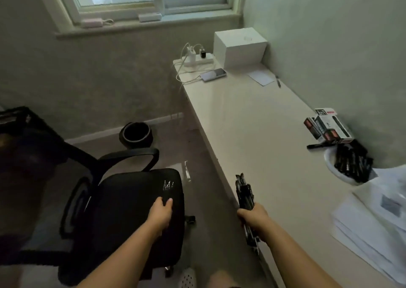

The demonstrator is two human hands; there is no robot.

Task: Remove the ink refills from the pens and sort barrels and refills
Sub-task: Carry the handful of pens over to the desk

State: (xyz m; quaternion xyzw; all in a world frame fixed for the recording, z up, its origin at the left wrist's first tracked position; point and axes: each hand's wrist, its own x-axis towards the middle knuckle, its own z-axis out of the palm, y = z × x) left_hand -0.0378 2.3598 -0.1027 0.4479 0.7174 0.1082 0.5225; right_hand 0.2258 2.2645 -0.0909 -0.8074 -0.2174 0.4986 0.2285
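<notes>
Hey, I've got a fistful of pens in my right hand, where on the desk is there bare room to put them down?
Bare room: the broad middle of the desk, between the phone and the pen boxes. Crowded: the near right, where the bowl of pens and paper stacks sit. Your right hand grips the bundle of pens.
</notes>
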